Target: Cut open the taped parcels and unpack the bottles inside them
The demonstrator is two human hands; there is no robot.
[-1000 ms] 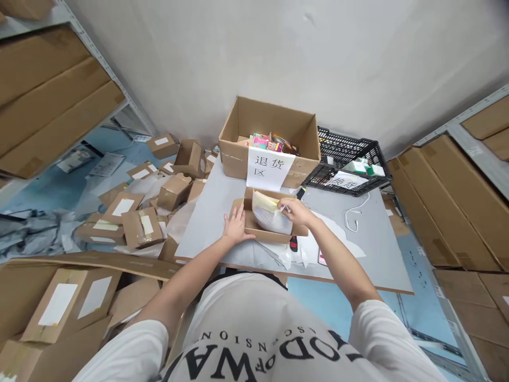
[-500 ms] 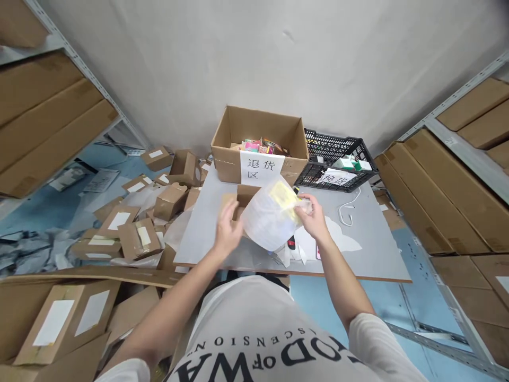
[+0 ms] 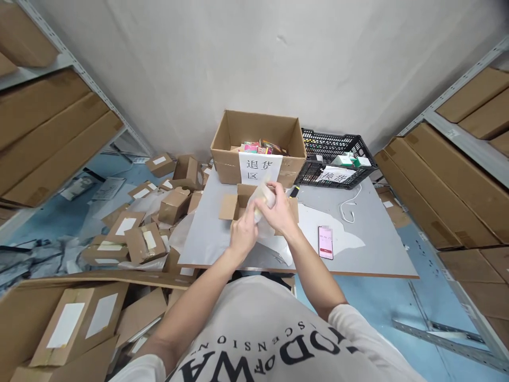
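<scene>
Both hands meet above the small open cardboard box (image 3: 228, 207) on the table. Between them is a white, translucent wrapped packet (image 3: 263, 197), bunched small, with a pale yellow part showing. My right hand (image 3: 279, 208) grips it from the right, fingers curled over its top. My left hand (image 3: 245, 231) closes on its lower left side. What lies inside the wrapping cannot be made out. Under the hands, clear and white wrapping sheets (image 3: 280, 248) lie on the table. The box stands partly hidden behind my hands, its left flap folded out.
A large carton (image 3: 222, 168) with colourful packets and a black crate (image 3: 369, 164) with small boxes stand at the back of the table. A phone (image 3: 325, 243), a white cable (image 3: 350, 209) and a yellow-black cutter (image 3: 295, 191) lie on it. Cartons (image 3: 145, 242) heap at the left.
The sheet-like packet, spread wide before, is now bunched small between both hands. My left hand has moved right onto it and my right hand has moved left, leaving the phone in sight.
</scene>
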